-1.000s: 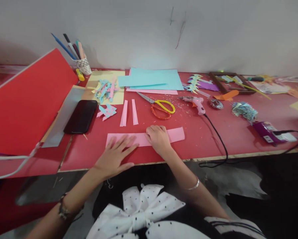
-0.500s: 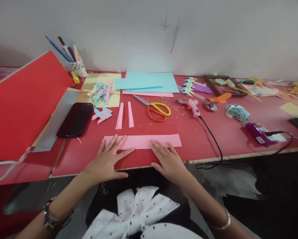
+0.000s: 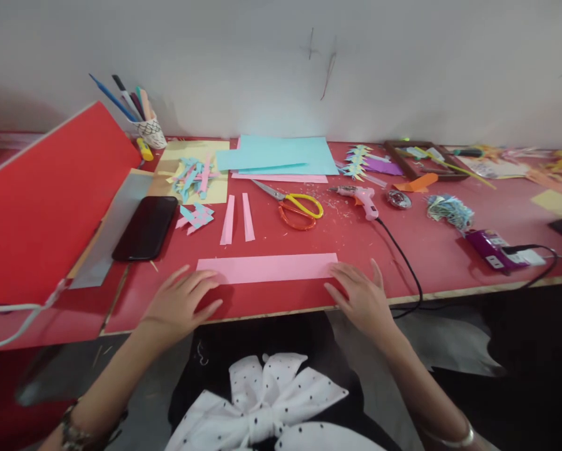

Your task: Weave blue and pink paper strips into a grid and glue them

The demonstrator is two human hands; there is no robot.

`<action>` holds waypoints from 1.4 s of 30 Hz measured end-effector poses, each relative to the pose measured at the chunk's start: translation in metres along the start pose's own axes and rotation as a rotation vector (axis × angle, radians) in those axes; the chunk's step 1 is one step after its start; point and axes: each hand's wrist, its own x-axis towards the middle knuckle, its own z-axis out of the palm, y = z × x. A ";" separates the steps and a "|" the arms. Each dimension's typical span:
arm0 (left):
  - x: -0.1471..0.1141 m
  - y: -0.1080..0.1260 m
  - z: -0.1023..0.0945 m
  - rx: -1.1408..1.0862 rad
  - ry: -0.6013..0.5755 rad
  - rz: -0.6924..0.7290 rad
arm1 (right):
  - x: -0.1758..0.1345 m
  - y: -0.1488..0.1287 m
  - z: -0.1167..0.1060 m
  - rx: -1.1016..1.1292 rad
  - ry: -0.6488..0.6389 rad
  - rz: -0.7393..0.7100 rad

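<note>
A long pink paper strip (image 3: 271,268) lies flat near the front edge of the red table. At its left end, my left hand (image 3: 180,304) has its fingertips on the paper, fingers apart. My right hand (image 3: 358,297) is at the other end, fingers spread, the tips touching the strip's corner. Neither hand grips anything. Just beyond the strip are two narrow folded pink pieces (image 3: 248,217) and scissors (image 3: 300,210) with one yellow and one orange handle. A pink glue gun (image 3: 360,197) rests to the right of the scissors.
Light blue sheets (image 3: 285,155) lie by the wall. Paper scraps (image 3: 191,178) are heaped on yellow paper at left, near a black phone (image 3: 146,228) and a pen cup (image 3: 150,130). The glue gun's cord hangs over the edge; a purple power strip (image 3: 492,250) is at right.
My hands have moved apart along the pink strip, the left one leftward and the right one rightward, from over the paper to its two ends. The strip stays flat.
</note>
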 end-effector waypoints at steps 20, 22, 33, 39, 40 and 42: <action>0.085 0.031 -0.036 0.265 0.098 0.324 | 0.077 -0.042 0.000 -0.090 0.084 -0.504; 0.093 0.033 -0.046 0.218 0.149 0.353 | 0.086 -0.050 -0.008 -0.018 0.154 -0.512; 0.098 0.032 -0.073 -0.442 0.040 0.201 | 0.101 -0.051 -0.026 0.192 0.306 -0.502; 0.084 0.004 -0.082 -0.551 -0.063 0.058 | 0.091 -0.014 -0.020 0.235 0.299 -0.472; 0.079 -0.005 -0.083 -0.550 -0.053 0.030 | 0.089 -0.005 -0.020 0.228 0.290 -0.433; 0.069 -0.020 -0.084 -0.540 -0.005 -0.061 | 0.084 0.013 -0.019 0.205 0.295 -0.324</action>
